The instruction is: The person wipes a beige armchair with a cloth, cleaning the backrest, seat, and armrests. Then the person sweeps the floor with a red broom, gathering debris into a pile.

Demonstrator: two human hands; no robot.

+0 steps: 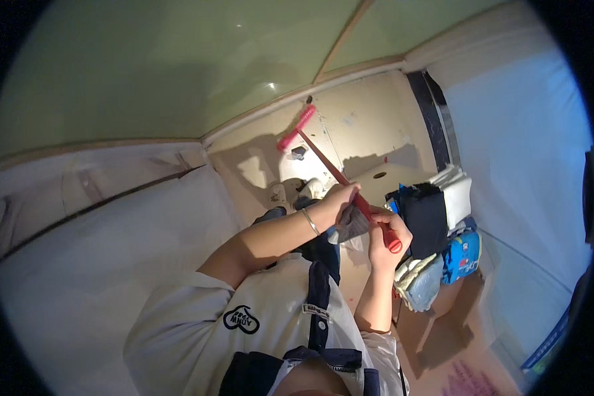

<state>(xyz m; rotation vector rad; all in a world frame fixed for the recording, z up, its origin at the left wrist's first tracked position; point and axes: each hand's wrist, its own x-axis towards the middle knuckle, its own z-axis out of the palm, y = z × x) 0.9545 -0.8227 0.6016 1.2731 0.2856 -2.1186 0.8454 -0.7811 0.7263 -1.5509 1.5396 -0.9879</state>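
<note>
A broom with a red handle (326,162) slants across the view. My left hand (342,199) grips the handle partway along, a bracelet on its wrist. Closer to the handle's end, my right hand (390,231) is closed around it. The pink broom head (298,127) rests on the pale floor near the base of the green panel. A crumpled grey, partly see-through thing (351,225) shows just below the handle between my hands; whether a hand holds it, I cannot tell. Beside the broom head lies a dark and white scrap (297,152), with small bits scattered about.
Folded clothes (428,218), a blue printed packet or garment (461,256) and a cardboard box (443,341) stand close on my right. A green glossy panel (178,74) rises ahead. White sheeting (128,237) lies at left; pale blue sheeting (515,148) hangs at right.
</note>
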